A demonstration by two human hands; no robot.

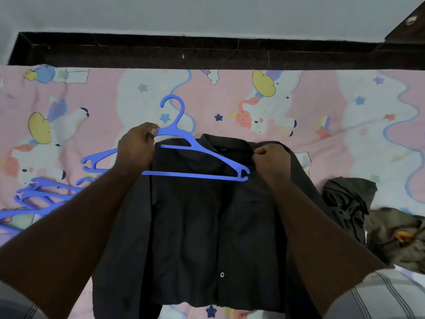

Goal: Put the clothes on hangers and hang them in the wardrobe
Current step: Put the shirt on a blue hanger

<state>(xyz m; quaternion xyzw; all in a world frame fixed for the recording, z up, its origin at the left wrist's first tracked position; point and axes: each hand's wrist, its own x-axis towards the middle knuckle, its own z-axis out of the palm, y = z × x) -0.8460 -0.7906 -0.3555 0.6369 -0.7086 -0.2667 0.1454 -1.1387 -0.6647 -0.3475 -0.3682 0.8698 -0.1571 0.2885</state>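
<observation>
both hands (138, 148) hold hanger (197, 153) over shirt (207, 226).

A dark charcoal button-up cotton shirt (207, 226) lies flat, buttoned, collar toward 12 o'clock. A blue plastic hanger (195, 157) rests tilted across its collar, hook pointing to 12. More blue plastic hangers (39, 196) are piled at 9 o'clock, and crumpled grey-green garments (358, 203) at 3.

I am wearing a grey short sleeve (377, 295) with thin dark checked stripes; my forearms are showing bare.
</observation>
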